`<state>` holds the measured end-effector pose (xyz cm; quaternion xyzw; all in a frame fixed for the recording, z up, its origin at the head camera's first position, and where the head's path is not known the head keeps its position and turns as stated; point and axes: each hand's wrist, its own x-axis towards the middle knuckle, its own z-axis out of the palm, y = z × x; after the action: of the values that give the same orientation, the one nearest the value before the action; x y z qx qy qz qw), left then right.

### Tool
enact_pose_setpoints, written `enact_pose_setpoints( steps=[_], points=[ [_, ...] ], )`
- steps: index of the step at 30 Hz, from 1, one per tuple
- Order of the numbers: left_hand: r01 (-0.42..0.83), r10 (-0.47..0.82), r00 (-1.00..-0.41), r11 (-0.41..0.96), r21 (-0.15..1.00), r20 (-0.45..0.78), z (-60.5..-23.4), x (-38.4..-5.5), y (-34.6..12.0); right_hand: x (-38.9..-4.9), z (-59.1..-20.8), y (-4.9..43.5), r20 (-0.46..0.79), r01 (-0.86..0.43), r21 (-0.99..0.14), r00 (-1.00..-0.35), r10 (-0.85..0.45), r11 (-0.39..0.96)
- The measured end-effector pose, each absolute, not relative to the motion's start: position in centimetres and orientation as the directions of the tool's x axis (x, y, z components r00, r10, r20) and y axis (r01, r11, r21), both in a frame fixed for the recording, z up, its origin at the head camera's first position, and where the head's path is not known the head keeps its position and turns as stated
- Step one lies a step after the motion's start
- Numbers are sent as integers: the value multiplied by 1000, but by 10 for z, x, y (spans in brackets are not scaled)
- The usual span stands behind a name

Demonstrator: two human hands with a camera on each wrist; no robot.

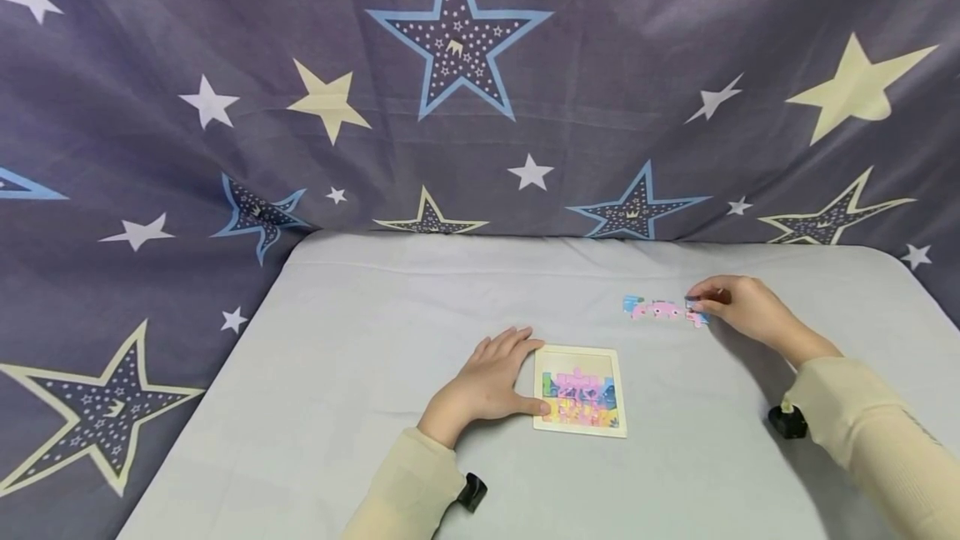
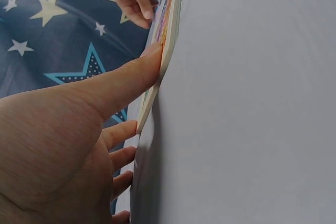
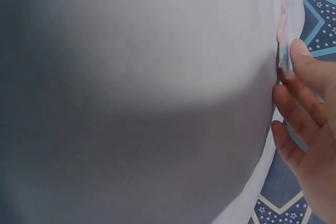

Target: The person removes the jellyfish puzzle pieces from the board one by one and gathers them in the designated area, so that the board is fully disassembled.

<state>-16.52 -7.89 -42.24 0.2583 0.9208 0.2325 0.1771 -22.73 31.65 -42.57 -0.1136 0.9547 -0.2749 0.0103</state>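
While the right hand (image 1: 738, 307) pinches a loose puzzle piece (image 1: 699, 318) between thumb and finger, the left hand (image 1: 483, 377) is spread along the left side of the puzzle tray (image 1: 619, 394), its thumb on the rim. Two more pieces (image 1: 664, 310) seem to sit beside the pinched one on the gray cloth (image 1: 337, 407), up and right of the tray. The tray's bottom and middle are filled and its top is bare, so most looks done, with these pieces left.

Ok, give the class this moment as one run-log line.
left hand: touching puzzle tray at left edge; right hand: pinching rightmost loose piece; tray: partly filled
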Motion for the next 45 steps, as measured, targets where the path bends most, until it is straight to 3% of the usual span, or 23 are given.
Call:
enact_pose_setpoints(
  steps=[8,16,23,32,45],
  points=[
    [395,560,-803,755,523,-203,-422,-165,-78,-220,-423,317,54,-207,-549,-976,-213,810],
    [391,555,-803,765,512,-217,-423,-165,-77,-204,-415,303,199,-319,-566,-948,-249,760],
    [385,552,-805,765,516,-216,-422,-164,-77,-188,-406,277,172,-300,-607,-954,-246,736],
    [392,560,-800,759,520,-215,-422,-165,-77,-173,-405,238,215,-370,-628,-928,-305,684],
    [391,559,-799,761,517,-219,-420,-165,-78,-162,-407,189,123,-359,-681,-915,-383,638]
  ],
)
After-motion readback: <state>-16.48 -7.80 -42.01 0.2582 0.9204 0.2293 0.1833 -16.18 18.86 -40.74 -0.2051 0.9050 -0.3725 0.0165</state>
